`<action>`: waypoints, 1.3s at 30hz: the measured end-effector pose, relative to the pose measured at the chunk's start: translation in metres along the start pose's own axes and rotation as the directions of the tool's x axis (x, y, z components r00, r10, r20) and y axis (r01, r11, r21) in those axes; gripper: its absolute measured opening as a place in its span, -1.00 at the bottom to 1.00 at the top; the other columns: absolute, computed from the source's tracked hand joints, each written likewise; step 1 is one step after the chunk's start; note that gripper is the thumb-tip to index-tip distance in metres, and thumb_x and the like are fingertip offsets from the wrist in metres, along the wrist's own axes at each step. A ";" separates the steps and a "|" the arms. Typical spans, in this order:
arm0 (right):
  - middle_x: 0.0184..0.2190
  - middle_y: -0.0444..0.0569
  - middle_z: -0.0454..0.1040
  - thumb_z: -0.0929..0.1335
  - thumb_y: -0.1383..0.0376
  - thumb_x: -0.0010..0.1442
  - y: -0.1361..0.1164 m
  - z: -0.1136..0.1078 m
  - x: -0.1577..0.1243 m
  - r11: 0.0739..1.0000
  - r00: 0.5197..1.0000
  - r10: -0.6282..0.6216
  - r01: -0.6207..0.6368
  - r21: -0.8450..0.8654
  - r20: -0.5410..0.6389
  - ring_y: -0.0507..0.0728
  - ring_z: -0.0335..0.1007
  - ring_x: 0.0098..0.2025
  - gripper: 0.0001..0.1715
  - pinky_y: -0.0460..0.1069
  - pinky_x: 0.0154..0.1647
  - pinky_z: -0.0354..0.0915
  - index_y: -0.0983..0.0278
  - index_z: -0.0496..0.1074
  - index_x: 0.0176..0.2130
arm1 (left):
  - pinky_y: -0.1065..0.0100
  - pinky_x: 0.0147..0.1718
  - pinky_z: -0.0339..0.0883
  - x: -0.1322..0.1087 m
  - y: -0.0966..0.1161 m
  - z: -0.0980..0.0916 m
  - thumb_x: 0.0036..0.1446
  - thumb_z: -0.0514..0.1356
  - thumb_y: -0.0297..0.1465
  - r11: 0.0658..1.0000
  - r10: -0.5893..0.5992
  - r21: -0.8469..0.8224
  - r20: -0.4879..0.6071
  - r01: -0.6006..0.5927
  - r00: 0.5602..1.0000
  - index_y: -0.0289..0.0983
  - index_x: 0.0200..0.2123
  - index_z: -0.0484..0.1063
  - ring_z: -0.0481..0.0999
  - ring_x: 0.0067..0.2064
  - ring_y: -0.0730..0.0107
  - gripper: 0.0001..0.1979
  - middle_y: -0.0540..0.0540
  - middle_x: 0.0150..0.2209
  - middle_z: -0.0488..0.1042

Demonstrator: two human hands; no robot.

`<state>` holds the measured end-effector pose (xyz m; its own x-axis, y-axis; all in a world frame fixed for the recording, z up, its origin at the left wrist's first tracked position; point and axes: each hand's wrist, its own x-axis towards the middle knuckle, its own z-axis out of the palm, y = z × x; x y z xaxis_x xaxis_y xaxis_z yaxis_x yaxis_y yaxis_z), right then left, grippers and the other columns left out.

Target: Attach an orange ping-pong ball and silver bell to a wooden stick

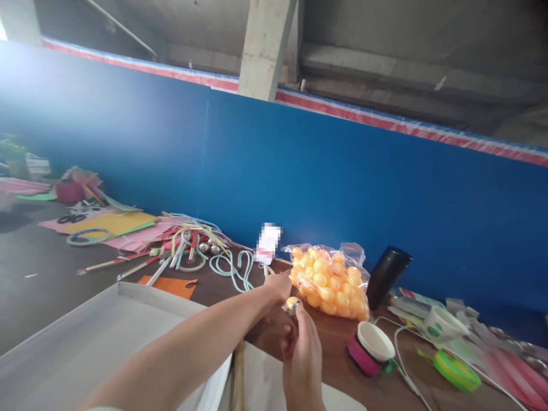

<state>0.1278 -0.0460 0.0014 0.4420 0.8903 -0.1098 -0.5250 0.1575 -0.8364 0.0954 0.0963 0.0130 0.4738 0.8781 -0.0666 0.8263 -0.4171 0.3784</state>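
Note:
My right hand (303,354) is closed, pinching a shiny silver ball (293,306) with an orange-yellow tint on top. My left hand (280,285) reaches across in front of me to the left edge of a clear plastic bag (351,252) full of orange balls (327,279). Its fingers are mostly hidden, so whether it grips anything does not show. Just behind that hand stands a white tag or card (268,242), blurred out. Loops of pale blue cord (233,271) lie to its left.
A white tray (85,337) fills the lower left, with orange paper (169,285) behind it. Coloured sheets (115,225), straws and scissors (72,218) lie farther left. To the right are a black cylinder (389,277), paper cup (377,341), white cable (396,342) and green tape (457,370). A blue partition (342,182) stands behind.

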 end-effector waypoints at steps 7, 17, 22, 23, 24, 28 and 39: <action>-0.54 -0.19 0.24 0.39 0.09 0.04 0.000 0.001 0.000 1.000 1.000 -0.008 0.008 -0.014 -0.005 -0.05 0.15 -0.58 -0.71 -0.23 -0.70 0.08 0.19 0.40 -0.25 | 0.18 -0.18 0.29 -0.004 -0.004 -0.003 0.07 0.16 -0.33 0.995 0.019 -0.098 -0.093 -0.028 0.995 -0.34 -0.24 0.40 0.44 -0.17 0.26 -0.78 -0.17 -0.21 0.45; -0.35 -0.12 0.38 0.41 0.08 0.01 0.007 -0.004 0.007 0.992 0.998 0.049 -0.045 -0.116 0.031 -0.02 0.29 -0.48 -0.64 -0.22 -0.66 0.14 0.20 0.41 -0.21 | 0.41 -0.47 0.19 -0.058 -0.026 -0.021 -0.14 0.12 -0.47 0.928 0.000 -0.354 -0.309 -0.115 0.951 -0.28 -0.56 0.34 0.44 -0.41 0.34 -0.97 -0.07 -0.48 0.47; -0.24 -0.04 0.47 0.41 0.13 0.02 0.012 -0.004 0.008 0.988 0.991 0.046 -0.027 -0.153 0.123 0.12 0.40 -0.30 -0.54 -0.17 -0.58 0.25 0.18 0.37 -0.07 | 0.45 -0.59 0.24 -0.097 -0.046 -0.016 -0.03 0.10 -0.38 0.753 -0.088 -0.653 -0.226 -0.083 0.970 -0.27 -0.47 0.31 0.40 -0.58 0.47 -0.92 0.02 -0.56 0.41; -0.22 -0.02 0.48 0.42 0.13 0.02 0.013 -0.004 0.007 0.986 0.989 0.042 -0.019 -0.163 0.139 0.14 0.41 -0.28 -0.50 -0.15 -0.56 0.27 0.18 0.35 -0.03 | 0.44 -0.58 0.27 -0.104 -0.050 -0.014 -0.04 0.14 -0.34 0.626 -0.117 -0.778 -0.169 -0.060 0.979 -0.28 -0.46 0.30 0.40 -0.58 0.47 -0.89 0.03 -0.57 0.40; -0.21 -0.01 0.49 0.42 0.13 0.02 0.013 -0.003 0.007 0.984 0.987 0.041 -0.013 -0.175 0.155 0.15 0.42 -0.26 -0.47 -0.13 -0.54 0.29 0.18 0.33 -0.01 | 0.44 -0.55 0.31 -0.109 -0.053 -0.012 -0.06 0.18 -0.33 0.481 -0.121 -0.875 -0.126 -0.053 0.985 -0.28 -0.44 0.30 0.43 -0.54 0.46 -0.85 0.02 -0.55 0.42; -0.21 0.04 0.50 0.41 0.12 0.03 0.014 -0.002 0.006 0.972 0.974 0.028 0.025 -0.232 0.223 0.19 0.45 -0.24 -0.43 -0.10 -0.51 0.34 0.24 0.32 0.02 | 0.50 -0.40 0.37 -0.125 -0.061 -0.006 -0.09 0.28 -0.38 -0.019 -0.036 -1.000 0.021 0.020 0.999 -0.32 -0.33 0.37 0.48 -0.38 0.51 -0.77 -0.06 -0.39 0.47; -0.19 0.04 0.49 0.40 0.12 0.04 0.011 0.004 -0.002 0.942 0.961 -0.016 0.108 -0.319 0.278 0.22 0.46 -0.29 -0.40 0.03 -0.38 0.41 0.21 0.31 0.06 | 0.64 -0.45 0.40 -0.129 -0.064 -0.001 -0.02 0.25 -0.48 -0.373 0.165 -0.906 0.146 0.199 0.975 -0.40 -0.31 0.44 0.43 -0.50 0.65 -0.84 -0.03 -0.47 0.41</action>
<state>0.1181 -0.0444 -0.0057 0.2310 0.9713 0.0569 -0.2149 0.1079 -0.9706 -0.0190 0.0096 -0.0018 0.6426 0.7537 -0.1377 -0.4899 0.5424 0.6824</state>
